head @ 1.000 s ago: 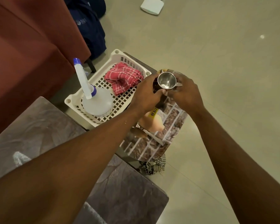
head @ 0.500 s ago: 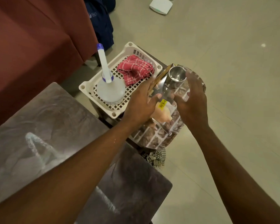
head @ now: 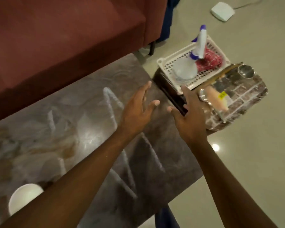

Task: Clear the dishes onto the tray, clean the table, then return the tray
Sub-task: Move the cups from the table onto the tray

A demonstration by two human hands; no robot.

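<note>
A steel cup [head: 246, 71] stands at the far corner of the patterned tray [head: 247, 99], which sits beside the dark marble table [head: 72, 129]. On the tray also lie a steel plate [head: 204, 96] and a wooden-handled utensil [head: 220, 76]. My left hand [head: 138, 111] hovers over the table's far end with fingers spread and holds nothing. My right hand [head: 189, 112] is beside it, near the tray's left edge, also spread and empty. A white bowl [head: 23, 197] sits on the table at the near left, partly hidden by my left arm.
A white perforated basket [head: 171, 65] left of the tray holds a spray bottle [head: 199, 46] and a red checked cloth [head: 209, 60]. A maroon sofa [head: 64, 38] runs along the table's far side. A white device [head: 222, 11] lies on the floor beyond.
Both hands let go of the steel cup, which now stands on the tray. They have pulled back toward the table, and the view has swung left.
</note>
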